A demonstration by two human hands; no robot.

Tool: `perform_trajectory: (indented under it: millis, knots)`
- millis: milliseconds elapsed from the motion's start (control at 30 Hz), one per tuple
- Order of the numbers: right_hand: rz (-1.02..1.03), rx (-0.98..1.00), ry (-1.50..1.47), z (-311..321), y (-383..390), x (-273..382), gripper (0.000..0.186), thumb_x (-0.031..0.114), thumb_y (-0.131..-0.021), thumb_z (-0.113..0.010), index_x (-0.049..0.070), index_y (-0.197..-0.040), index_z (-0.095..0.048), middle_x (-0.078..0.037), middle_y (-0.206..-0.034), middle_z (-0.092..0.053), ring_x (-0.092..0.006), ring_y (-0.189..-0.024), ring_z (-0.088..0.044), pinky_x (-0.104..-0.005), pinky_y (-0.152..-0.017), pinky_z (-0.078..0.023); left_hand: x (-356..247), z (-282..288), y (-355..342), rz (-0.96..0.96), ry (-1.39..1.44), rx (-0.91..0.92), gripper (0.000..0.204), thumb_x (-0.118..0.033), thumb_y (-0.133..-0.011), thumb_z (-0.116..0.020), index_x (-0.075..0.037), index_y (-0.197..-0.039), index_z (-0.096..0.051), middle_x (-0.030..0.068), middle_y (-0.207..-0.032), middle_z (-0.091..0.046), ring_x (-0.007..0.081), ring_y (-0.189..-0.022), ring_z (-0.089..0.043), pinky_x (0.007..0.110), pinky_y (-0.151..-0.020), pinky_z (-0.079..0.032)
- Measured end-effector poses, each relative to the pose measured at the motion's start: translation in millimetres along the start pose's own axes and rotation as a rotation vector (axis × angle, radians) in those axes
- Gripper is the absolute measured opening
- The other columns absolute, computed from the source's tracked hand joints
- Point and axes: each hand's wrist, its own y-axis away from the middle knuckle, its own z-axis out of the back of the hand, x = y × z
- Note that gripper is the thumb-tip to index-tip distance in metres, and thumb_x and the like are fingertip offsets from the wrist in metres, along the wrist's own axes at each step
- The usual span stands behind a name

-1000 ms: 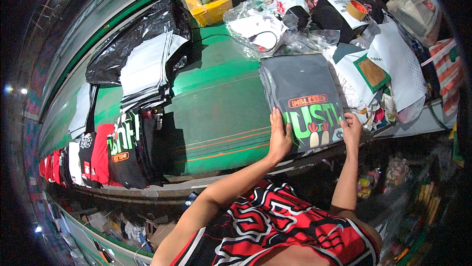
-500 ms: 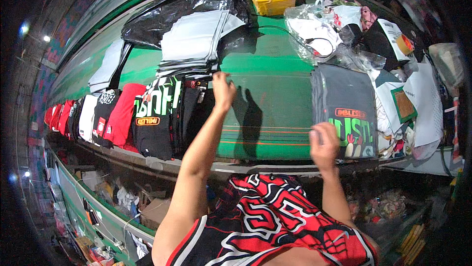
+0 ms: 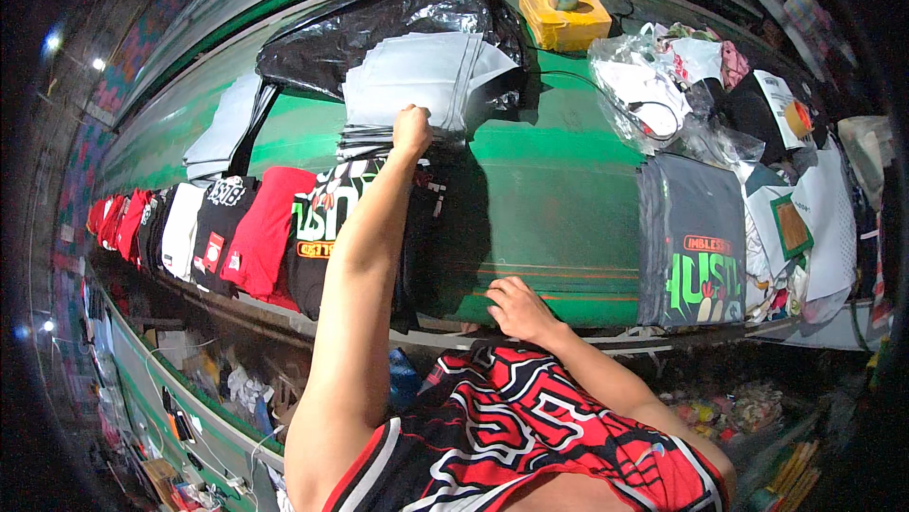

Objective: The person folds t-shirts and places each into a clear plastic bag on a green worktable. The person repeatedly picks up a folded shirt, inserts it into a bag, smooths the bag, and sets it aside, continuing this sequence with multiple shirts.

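Note:
My left hand [image 3: 411, 130] reaches forward to the near edge of a stack of pale grey plastic bags [image 3: 409, 76]. Its fingers are closed at that edge, apparently pinching a bag; the fingertips are partly hidden. Nearer to me, my right hand [image 3: 521, 310] is low over the green table by its front edge, holding nothing, with fingers loosely bent and apart. Folded black T-shirts [image 3: 305, 275] with green lettering stand beside my left forearm, which covers part of them. To the right lies a pile of folded dark grey T-shirts [image 3: 705, 218] with a green and orange print.
Red, white and black folded shirts [image 3: 270, 228] run along the left. Behind the bags spreads black plastic sheeting [image 3: 379, 19]. A yellow box [image 3: 559, 24] stands at the back. Clear plastic and cloth scraps [image 3: 644, 100] crowd the right. The green table [image 3: 559, 218] has a raised front edge.
My left hand has moved up and forward onto the edge of the grey bags. My right hand has swung left, away from the grey T-shirts. The view has shifted slightly.

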Motion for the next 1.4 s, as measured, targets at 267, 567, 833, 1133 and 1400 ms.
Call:
perform_trajectory:
  millis: [267,567,833,1133,1400]
  knots:
    - [-0.101,-0.165,-0.038,19.5,-15.9,-26.9,0.029,0.015,-0.092,-0.068,-0.001,-0.116,-0.068,-0.020,-0.121,-0.066,-0.0387,-0.116,-0.060,-0.0463,-0.101,-0.049,19.1,-40.2,-11.0,-0.044,-0.091,0.219,0.020,-0.011,-0.083,-0.062,-0.010,-0.093,-0.079,0.0200,-0.103,-0.071,0.0425,-0.095,-0.071,0.051,-0.085,-0.058]
    - [-0.155,-0.195,-0.080,20.9,-13.4,-42.5,0.024,0.014,-0.090,-0.070,-0.001,-0.108,-0.071,-0.018,-0.109,-0.070,-0.0381,-0.106,-0.064,-0.0447,-0.095,-0.052,3.3,-3.7,-22.8,0.248,0.284,-0.095,0.016,-0.014,-0.083,-0.072,-0.006,-0.095,-0.080,0.0183,-0.090,-0.075,0.0377,-0.090,-0.072,0.047,-0.083,-0.056]
    - [-0.617,-0.452,-0.955,64.1,-58.0,-59.5,0.040,0.039,-0.103,-0.063,0.002,-0.117,-0.069,-0.008,-0.099,-0.071,-0.0204,-0.088,-0.071,-0.0349,-0.073,-0.058,-143.8,48.1,52.5,-0.263,0.207,-0.290,0.034,0.006,-0.072,-0.064,-0.008,-0.101,-0.076,0.0163,-0.101,-0.070,0.0381,-0.093,-0.064,0.048,-0.086,-0.052]
    - [-0.647,-0.453,-0.845,102.1,-19.2,-120.4,0.046,0.006,-0.088,-0.070,-0.001,-0.132,-0.059,-0.003,-0.091,-0.065,-0.0116,-0.076,-0.061,-0.0285,-0.063,-0.050,-261.2,-15.9,225.6,-0.426,0.371,0.162,0.036,-0.006,-0.079,-0.064,-0.007,-0.115,-0.067,0.0133,-0.104,-0.061,0.0334,-0.095,-0.060,0.046,-0.082,-0.051]
    - [-0.667,-0.439,-0.414,66.3,50.5,-152.2,0.039,-0.009,-0.084,-0.064,0.001,-0.122,-0.065,0.000,-0.088,-0.057,-0.0088,-0.071,-0.058,-0.0282,-0.062,-0.050,-212.7,-0.5,268.6,-0.290,0.063,0.366,0.034,-0.009,-0.079,-0.066,-0.007,-0.112,-0.067,0.0122,-0.113,-0.059,0.0335,-0.108,-0.059,0.046,-0.090,-0.049]
